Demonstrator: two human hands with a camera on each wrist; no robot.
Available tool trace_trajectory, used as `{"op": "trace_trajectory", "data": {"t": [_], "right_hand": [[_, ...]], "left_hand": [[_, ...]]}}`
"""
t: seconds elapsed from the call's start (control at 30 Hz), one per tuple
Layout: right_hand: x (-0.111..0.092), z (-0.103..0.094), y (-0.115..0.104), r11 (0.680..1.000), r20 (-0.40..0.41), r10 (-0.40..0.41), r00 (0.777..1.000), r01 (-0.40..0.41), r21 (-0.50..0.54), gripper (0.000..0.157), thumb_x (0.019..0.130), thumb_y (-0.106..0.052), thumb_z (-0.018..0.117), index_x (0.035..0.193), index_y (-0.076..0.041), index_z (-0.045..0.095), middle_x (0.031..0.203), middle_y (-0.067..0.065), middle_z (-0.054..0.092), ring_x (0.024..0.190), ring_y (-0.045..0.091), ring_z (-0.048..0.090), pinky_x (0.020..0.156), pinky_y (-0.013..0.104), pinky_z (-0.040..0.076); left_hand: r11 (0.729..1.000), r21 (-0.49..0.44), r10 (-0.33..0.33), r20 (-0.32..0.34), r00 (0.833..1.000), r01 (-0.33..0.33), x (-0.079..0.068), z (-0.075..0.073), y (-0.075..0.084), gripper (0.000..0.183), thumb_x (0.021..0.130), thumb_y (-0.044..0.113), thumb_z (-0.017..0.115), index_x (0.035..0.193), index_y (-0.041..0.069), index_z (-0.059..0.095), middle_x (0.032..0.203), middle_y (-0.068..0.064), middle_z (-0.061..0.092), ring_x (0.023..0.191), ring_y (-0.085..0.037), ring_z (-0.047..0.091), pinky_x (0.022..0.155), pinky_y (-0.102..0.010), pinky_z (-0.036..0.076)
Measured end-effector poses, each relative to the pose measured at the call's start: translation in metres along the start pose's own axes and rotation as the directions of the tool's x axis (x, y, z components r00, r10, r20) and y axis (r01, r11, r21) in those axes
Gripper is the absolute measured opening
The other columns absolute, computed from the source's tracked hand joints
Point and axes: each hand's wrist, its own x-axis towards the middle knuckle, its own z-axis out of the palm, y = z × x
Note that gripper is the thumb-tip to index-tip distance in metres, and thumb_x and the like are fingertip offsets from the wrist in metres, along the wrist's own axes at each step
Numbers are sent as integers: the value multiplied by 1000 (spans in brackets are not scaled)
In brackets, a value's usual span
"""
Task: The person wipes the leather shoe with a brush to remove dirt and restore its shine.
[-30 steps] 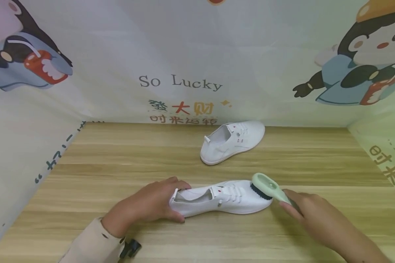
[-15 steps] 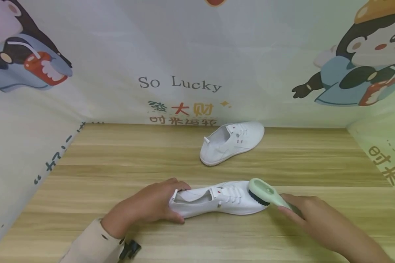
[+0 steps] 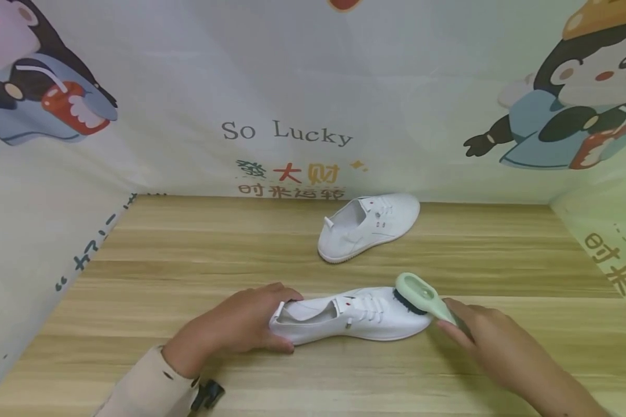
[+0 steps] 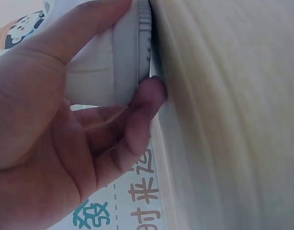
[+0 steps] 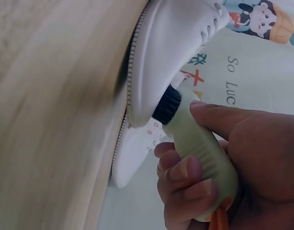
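Note:
A white lace-up shoe (image 3: 391,324) lies sole down on the wooden surface, its toe toward the right. My left hand (image 3: 240,321) grips its heel, thumb on the near side and fingers round the back; in the left wrist view the thumb and curled fingers hold the heel (image 4: 94,81). My right hand (image 3: 501,341) holds a pale green brush (image 3: 422,292) by its handle. Its black bristles (image 5: 167,104) rest on the shoe's toe. In the right wrist view, fingers curl round the ribbed handle (image 5: 199,148), and an orange cord (image 5: 219,220) hangs from its end.
A second white shoe (image 3: 370,226) lies farther back, close to the printed back wall (image 3: 422,116). Printed side walls (image 3: 26,220) border the wood-grain surface (image 3: 162,272). A small black object (image 3: 207,395) sits by the left sleeve (image 3: 146,385).
The brush has shifted over the toe, first toward the near side, then back toward the far side. My left hand and both shoes have stayed in place.

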Motion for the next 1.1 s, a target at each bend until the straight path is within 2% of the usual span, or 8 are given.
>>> {"op": "trace_trajectory", "data": {"t": [0.13, 0.2, 0.33, 0.47, 0.57, 0.83, 0.93, 1.1], "right_hand": [[0, -5, 2, 1000, -1, -8, 1000, 8, 8, 34, 97, -30, 65, 121, -5, 67, 78, -8, 61, 71, 8, 51, 63, 32, 48], [1, -7, 2, 1000, -4, -6, 1000, 6, 17, 36, 98, -31, 63, 123, -5, 66, 84, -5, 66, 75, 8, 57, 66, 35, 53], [0, -10, 2, 999, -16, -1, 1000, 2, 46, 41, 100, -33, 61, 128, -3, 64, 104, 6, 74, 92, 19, 69, 77, 47, 57], [0, -12, 1, 998, -20, 10, 1000, -9, 66, 44, 100, -34, 61, 130, -2, 63, 111, 11, 73, 99, 24, 70, 81, 50, 56], [0, -14, 0, 997, -31, 17, 999, -15, 75, 43, 99, -33, 62, 130, -2, 63, 112, 11, 73, 99, 23, 69, 81, 50, 56], [-1, -16, -2, 996, -71, 0, 997, 6, 91, 41, 99, -30, 63, 129, -1, 64, 119, 18, 71, 108, 34, 69, 86, 53, 55], [-1, -15, -2, 996, -90, -10, 996, 18, 90, 41, 98, -29, 64, 129, -2, 64, 119, 17, 71, 109, 35, 69, 87, 54, 55], [-1, -16, -2, 997, -98, -14, 995, 22, 80, 41, 98, -29, 64, 130, -2, 63, 120, 18, 71, 109, 36, 68, 87, 54, 55]], "left_hand": [[998, 56, 16, -39, 999, -14, 2, 1, -1, 72, 72, 44, 87, 134, 19, 59, 125, 4, 67, 103, -13, 64, 87, -37, 52], [996, 85, 31, -70, 997, -25, 2, 2, -2, 73, 72, 43, 88, 135, 21, 58, 124, 4, 67, 102, -13, 65, 86, -36, 53], [988, 144, 82, -131, 988, -62, 1, 4, -2, 73, 71, 40, 89, 135, 25, 56, 121, 5, 66, 97, -13, 66, 79, -36, 54], [984, 165, 93, -161, 983, -66, 1, 6, 0, 72, 72, 34, 89, 135, 27, 54, 122, 5, 65, 94, -15, 67, 74, -36, 54], [988, 144, 87, -169, 982, -63, 2, 5, 2, 72, 74, 27, 88, 136, 26, 52, 125, 3, 62, 93, -16, 67, 76, -37, 54], [992, 100, 92, -165, 982, -77, 3, 5, 6, 66, 80, 19, 83, 137, 25, 49, 129, 2, 57, 86, -16, 66, 77, -36, 55], [992, 71, 114, -170, 979, -103, 3, 5, 7, 65, 81, 11, 82, 137, 24, 50, 128, 3, 57, 89, -18, 68, 83, -35, 57], [989, -5, 147, -150, 978, -149, 1, 5, 7, 73, 76, 1, 82, 139, 20, 50, 128, -1, 55, 104, -20, 66, 92, -38, 55]]}}
